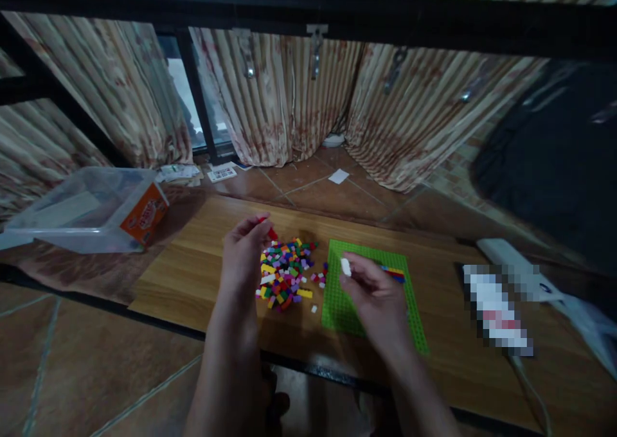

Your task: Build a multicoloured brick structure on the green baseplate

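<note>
My left hand [245,243] is closed on a red toy brick [272,230], held above the far left edge of a pile of mixed toy bricks [284,273]. Over the green baseplate [340,302], my right hand [378,289] pinches a white toy brick [346,267] between thumb and finger. Several joined bricks in yellow, red and blue [396,273] sit on the plate's right side, partly hidden by that hand. A few loose bricks [319,277] lie between the pile and the plate, and a small white brick [314,308] rests nearer me.
A clear plastic bin [81,212] with an orange label stands at the left. On the wooden tabletop [178,276], a blurred-out device [496,312] with a cable lies right of the baseplate, near a white power strip [511,270]. Curtains [308,103] hang behind.
</note>
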Demonstrator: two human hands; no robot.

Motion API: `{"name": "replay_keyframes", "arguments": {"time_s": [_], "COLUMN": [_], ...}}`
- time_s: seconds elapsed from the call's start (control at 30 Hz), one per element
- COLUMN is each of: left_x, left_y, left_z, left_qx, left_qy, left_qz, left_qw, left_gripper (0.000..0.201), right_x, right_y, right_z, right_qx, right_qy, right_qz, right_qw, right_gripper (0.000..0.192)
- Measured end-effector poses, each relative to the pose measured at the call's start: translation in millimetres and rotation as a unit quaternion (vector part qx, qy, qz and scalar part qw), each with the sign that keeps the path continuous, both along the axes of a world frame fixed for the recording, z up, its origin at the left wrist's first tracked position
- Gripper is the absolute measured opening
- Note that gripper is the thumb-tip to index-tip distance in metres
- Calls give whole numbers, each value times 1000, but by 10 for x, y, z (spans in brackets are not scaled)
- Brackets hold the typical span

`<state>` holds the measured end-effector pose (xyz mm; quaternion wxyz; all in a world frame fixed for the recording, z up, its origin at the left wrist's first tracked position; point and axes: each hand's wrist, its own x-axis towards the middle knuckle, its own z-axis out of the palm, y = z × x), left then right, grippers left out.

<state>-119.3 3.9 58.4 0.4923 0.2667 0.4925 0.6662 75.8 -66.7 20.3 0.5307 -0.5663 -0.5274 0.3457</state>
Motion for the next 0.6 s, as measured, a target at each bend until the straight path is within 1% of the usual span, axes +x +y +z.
{"name": "replay_keyframes", "arguments": {"time_s": [0.1, 0.17, 0.27, 0.33, 0.4, 0.5, 0.6], "left_x": [293, 495, 772, 922, 1039, 1141, 1165], "left_y": [2, -11, -40, -62, -88, -128, -148], "left_z": [-73, -126, -225, -308, -392, -485, -517], "left_qx": [-6, -7, 8, 24, 41, 59, 58], "left_qy": [54, 99, 164, 213, 266, 339, 391], "left_qz": [-49, -106, -199, -239, -262, -282, -282], "left_qw": [997, 989, 966, 947, 927, 895, 874], "left_gripper": [23, 20, 13, 13, 15, 20, 22], "right_x": [404, 645, 900, 984, 1016, 1026, 1025], "right_y": [-15, -31, -53, -59, -58, -51, -43], "right_z": [-46, -57, -44, -35, -41, -67, -75], "right_qx": [-30, -35, -14, -4, -11, -34, -48], "right_qy": [13, 7, -51, -92, -113, -107, -144], "right_qz": [-43, -67, -88, -92, -98, -85, -70], "right_qw": [999, 997, 995, 991, 989, 990, 986], "right_gripper": [33, 32, 30, 31, 33, 32, 23]}}
